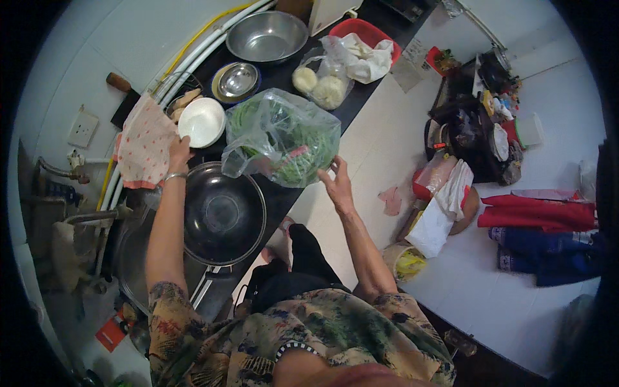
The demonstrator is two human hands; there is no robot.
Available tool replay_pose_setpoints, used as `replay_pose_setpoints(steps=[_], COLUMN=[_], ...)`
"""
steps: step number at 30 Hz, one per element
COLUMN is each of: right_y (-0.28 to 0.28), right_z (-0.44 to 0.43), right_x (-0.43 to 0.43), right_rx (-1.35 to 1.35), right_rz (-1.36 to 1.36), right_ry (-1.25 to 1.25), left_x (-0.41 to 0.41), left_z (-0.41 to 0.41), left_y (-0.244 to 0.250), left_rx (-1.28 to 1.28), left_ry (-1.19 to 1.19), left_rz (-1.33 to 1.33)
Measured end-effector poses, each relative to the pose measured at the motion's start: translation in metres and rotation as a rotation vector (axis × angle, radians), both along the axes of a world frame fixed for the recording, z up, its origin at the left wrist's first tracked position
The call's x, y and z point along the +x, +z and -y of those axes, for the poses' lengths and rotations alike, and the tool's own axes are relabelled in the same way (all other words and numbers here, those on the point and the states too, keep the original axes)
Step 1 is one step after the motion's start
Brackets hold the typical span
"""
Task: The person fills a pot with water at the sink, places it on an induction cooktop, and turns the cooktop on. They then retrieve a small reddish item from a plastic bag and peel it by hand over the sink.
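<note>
My left hand (181, 151) grips the near rim of a white bowl (203, 122). It is beside a pink spotted cloth (146, 142) that hangs against the wall. My right hand (336, 181) has its fingers apart, close to the right side of a clear plastic bag (233, 157) filled with leafy green vegetables (295, 116). Whether its fingertips touch the bag, I cannot tell. Below the bowl and bag lies a black wok (222, 213). Ginger-like pieces (186, 99) partly show behind the bowl.
Farther along the dark counter stand a large metal basin (267, 36), a small metal bowl (238, 80), bagged pale round items (329, 91) and a red basin (365, 30). A cleaver (126, 109) hangs on the left wall. Several bags and a bin (405, 265) stand right.
</note>
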State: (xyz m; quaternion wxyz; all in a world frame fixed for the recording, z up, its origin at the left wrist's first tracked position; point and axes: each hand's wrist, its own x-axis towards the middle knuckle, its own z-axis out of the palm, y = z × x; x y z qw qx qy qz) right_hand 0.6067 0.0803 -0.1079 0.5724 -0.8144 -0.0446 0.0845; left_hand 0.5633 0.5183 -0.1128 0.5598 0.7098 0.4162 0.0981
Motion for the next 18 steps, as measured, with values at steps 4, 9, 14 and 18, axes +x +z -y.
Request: replay_pose_setpoints(steps=[4,9,14,18], right_y=[-0.030,-0.020,-0.011,-0.002], right_z=[-0.004,-0.013,-0.012,-0.004], right_x=[0.002,0.020,0.044,0.045], right_rx=[0.096,0.053,-0.049,0.174], right_rz=[-0.106,-0.153,-0.132,-0.198], right_ry=[-0.087,-0.070,-0.041,-0.041], left_x=[-0.010,-0.049,-0.084,-0.100], left_z=[0.008,-0.013,-0.013,-0.007], left_y=[0.018,0.037,0.061,0.090], left_rx=[-0.152,-0.195,-0.438,-0.308], left_ry=[0.092,-0.014,-0.051,0.060], left_rz=[0.225,0.315,0.423,0.363])
